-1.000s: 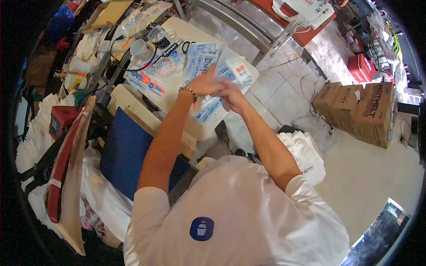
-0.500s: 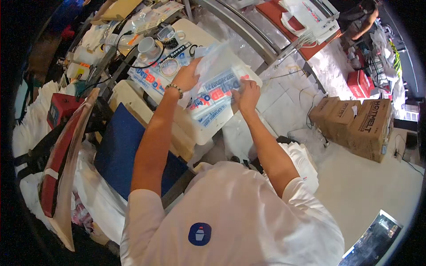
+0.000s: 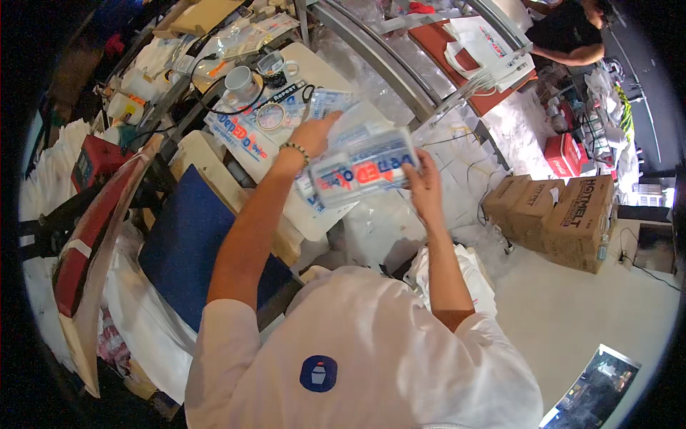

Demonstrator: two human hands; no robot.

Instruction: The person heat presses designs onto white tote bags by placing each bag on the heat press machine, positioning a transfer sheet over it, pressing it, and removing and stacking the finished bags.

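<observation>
My right hand (image 3: 426, 187) grips the right edge of a stack of printed plastic film sheets (image 3: 364, 170) with red and blue lettering. The stack is tilted and raised above the white board (image 3: 330, 220). My left hand (image 3: 314, 137), with a beaded bracelet at the wrist, is at the stack's upper left side. Its fingers stretch along a translucent sheet (image 3: 361, 123); its thumb is hidden. More printed sheets (image 3: 239, 136) lie left of that hand, with a tape roll (image 3: 271, 116) on them. Scissors (image 3: 307, 94) lie just beyond.
A white mug (image 3: 241, 84) and a printed mug (image 3: 271, 68) stand at the back of the board. A blue panel (image 3: 187, 239) is at left, beside a red-handled press (image 3: 100, 236). Cardboard boxes (image 3: 579, 222) stand on the floor at right. Another person (image 3: 568, 36) is at the far right.
My right hand has lifted the printed stack off the board and moved slightly right and toward me. My left hand has come down a little. The other person has moved further into view.
</observation>
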